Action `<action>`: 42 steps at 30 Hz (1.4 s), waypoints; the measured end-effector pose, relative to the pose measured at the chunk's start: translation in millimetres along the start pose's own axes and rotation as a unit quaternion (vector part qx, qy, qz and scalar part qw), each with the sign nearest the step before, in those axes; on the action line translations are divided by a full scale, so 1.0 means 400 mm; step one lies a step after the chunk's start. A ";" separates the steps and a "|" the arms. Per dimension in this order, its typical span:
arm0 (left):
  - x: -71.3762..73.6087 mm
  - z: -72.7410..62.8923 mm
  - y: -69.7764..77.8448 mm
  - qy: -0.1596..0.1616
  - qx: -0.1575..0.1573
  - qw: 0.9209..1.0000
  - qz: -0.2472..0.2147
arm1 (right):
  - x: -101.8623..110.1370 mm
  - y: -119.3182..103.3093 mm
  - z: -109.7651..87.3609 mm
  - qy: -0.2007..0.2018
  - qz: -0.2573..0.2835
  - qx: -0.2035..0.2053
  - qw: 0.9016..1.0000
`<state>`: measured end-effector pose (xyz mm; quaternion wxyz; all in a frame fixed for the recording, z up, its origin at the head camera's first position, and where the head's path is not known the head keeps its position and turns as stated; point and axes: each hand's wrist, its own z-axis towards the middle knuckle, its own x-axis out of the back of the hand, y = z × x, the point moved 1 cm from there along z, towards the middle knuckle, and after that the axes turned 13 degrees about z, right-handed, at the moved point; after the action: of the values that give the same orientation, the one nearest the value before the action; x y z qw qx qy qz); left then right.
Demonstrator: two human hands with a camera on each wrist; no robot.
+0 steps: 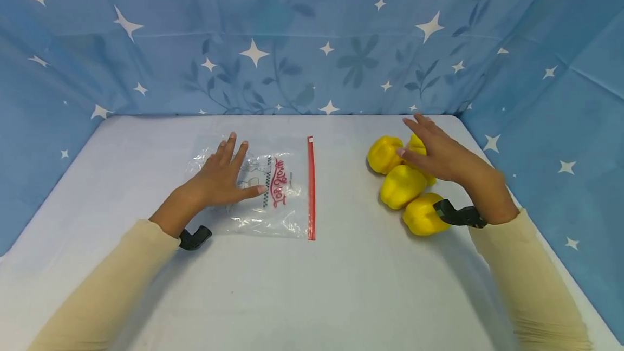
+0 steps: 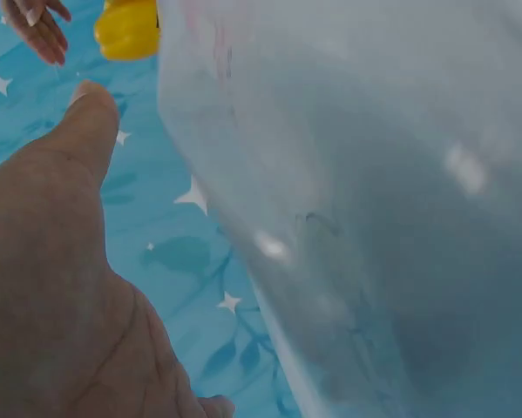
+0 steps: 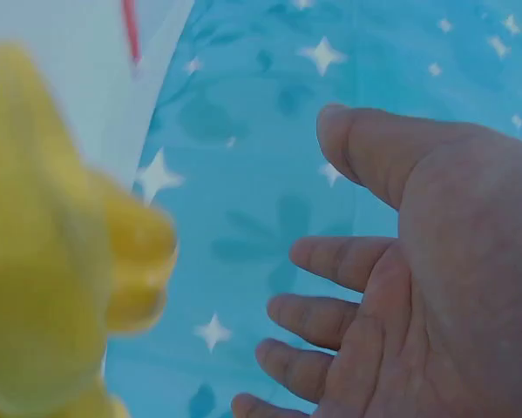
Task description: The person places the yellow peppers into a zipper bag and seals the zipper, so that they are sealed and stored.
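Zip bag point(image 1: 280, 182): clear plastic, lying flat on left half of worktop point(image 1: 312, 291); red zip strip point(image 1: 311, 188) along its right edge, red lettering and black checks printed sideways.
Yellow bell peppers point(image 1: 403, 187): at least four, clustered right of the bag, well apart from it; back right one partly hidden.
Left hand point(image 1: 219, 177): over left part of the bag, fingers and thumb spread apart, gripping nothing; contact with plastic unclear.
Right hand point(image 1: 439, 153): over back right of the peppers, fingers straight, thumb apart, holding nothing; right wrist view shows a gap to nearest pepper.
Sleeves point(image 1: 112, 280): cream, black wrist piece point(image 1: 460, 214) at each cuff.
Backdrop point(image 1: 312, 20): blue curtain, white stars, leaf prints, behind white worktop.
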<state>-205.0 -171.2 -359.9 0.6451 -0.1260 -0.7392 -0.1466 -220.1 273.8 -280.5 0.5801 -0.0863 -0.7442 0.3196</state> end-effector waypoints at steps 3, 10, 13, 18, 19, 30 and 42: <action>-0.012 -0.001 0.009 -0.006 -0.016 1.000 -0.010 | -0.021 -0.034 -0.004 -0.024 0.024 0.022 0.999; -0.029 -0.006 0.027 -0.036 -0.034 0.998 -0.033 | -0.101 -0.076 0.006 -0.036 0.081 0.057 0.994; -0.037 -0.007 0.034 -0.043 -0.044 0.997 -0.040 | -0.148 -0.088 0.012 -0.061 0.098 0.070 0.991; -0.048 -0.012 0.045 -0.047 -0.051 0.997 -0.038 | -0.213 -0.098 0.023 -0.102 0.107 0.087 0.985; -0.048 -0.014 0.049 -0.049 -0.054 0.996 -0.042 | -0.223 -0.098 0.027 -0.109 0.108 0.086 0.984; -0.057 -0.032 0.077 -0.047 -0.055 0.997 -0.024 | -0.319 -0.112 0.066 -0.172 0.062 0.062 0.981; -0.064 -0.037 0.092 -0.063 -0.052 0.996 -0.019 | -0.367 -0.143 0.086 -0.199 -0.030 0.059 0.978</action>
<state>-174.1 -142.6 -381.3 0.5868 -0.1546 -0.7721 -0.1887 -192.0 143.1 -370.3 0.4342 0.0358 -0.8268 0.3558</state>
